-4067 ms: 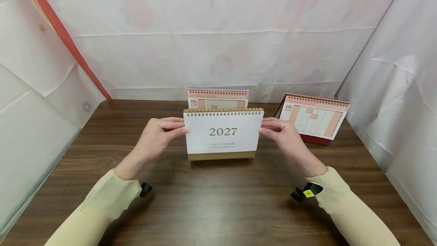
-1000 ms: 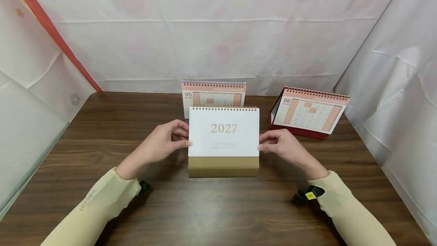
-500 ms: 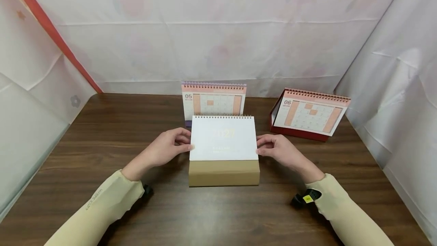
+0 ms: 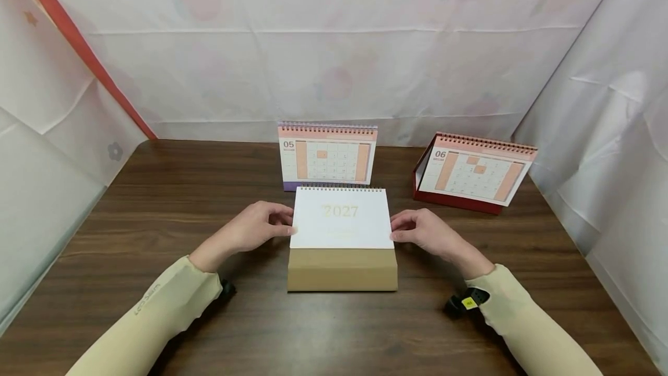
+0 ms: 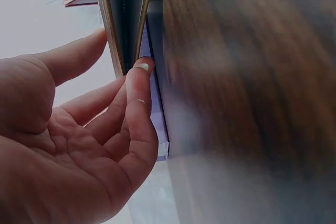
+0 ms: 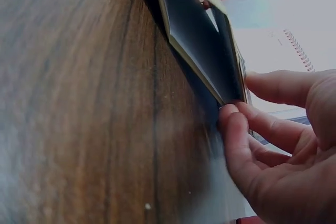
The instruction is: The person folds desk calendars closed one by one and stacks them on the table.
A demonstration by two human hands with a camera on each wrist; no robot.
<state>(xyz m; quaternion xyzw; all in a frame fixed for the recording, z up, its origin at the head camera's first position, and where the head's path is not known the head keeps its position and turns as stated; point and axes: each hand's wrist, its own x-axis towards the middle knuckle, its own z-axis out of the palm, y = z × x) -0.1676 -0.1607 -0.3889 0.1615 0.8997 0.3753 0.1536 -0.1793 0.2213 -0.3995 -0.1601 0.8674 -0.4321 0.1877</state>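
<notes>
A white spiral-bound desk calendar point(image 4: 341, 231) with gold "2027" lettering and a gold base leans well back at the middle of the table. My left hand point(image 4: 257, 228) pinches its left edge, thumb at the front and fingers behind. At the opposite edge, my right hand point(image 4: 430, 234) grips it the same way. In the right wrist view, the dark inside of the calendar stand point(image 6: 197, 35) shows between its boards, with fingertips at the corner. Just behind it stands another desk calendar point(image 4: 329, 158), marked 05, with a purple base; its lower part is partly covered.
A third desk calendar point(image 4: 475, 170), marked 06, with a dark red base, stands angled at the back right. The brown wood-grain table point(image 4: 334, 335) is bordered by a pale patterned curtain point(image 4: 334, 45) at the back and sides.
The 2027 calendar has come toward me and tipped further back, showing more of its gold base and uncovering more of the 05 calendar. Both hands have stayed on its sides, moving with it.
</notes>
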